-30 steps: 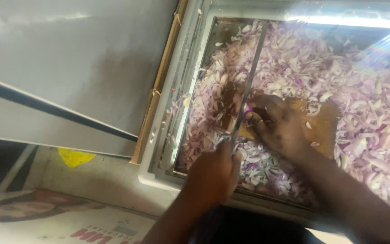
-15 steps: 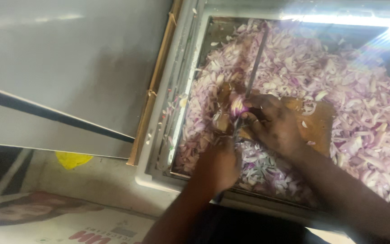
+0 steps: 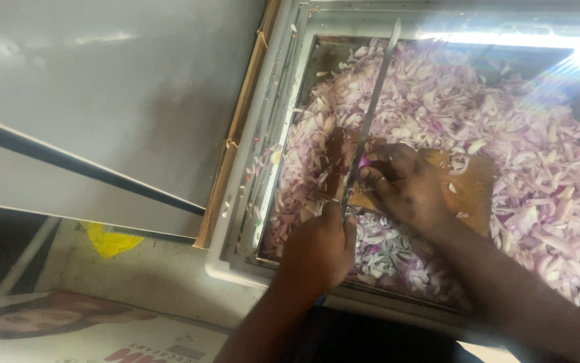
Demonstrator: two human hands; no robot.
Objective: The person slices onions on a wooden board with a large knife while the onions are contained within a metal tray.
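My left hand (image 3: 318, 250) grips the handle of a long thin knife (image 3: 372, 107); its blade runs up and away over a metal tray (image 3: 283, 128). My right hand (image 3: 404, 185) presses down on a small purple onion piece (image 3: 365, 163) on a wooden cutting board (image 3: 474, 185), right beside the blade. Heaps of chopped purple onion (image 3: 505, 121) fill the tray around the board and partly bury it.
A grey metal panel (image 3: 102, 101) with a dark diagonal bar stands to the left of the tray. Below it lie a yellow scrap (image 3: 108, 238) and a printed sheet (image 3: 68, 329). Bright glare washes out the tray's upper right corner.
The knife blade has lifted and swung a little to the right. My left hand has shifted slightly on the handle. My right hand stays on the onion piece.
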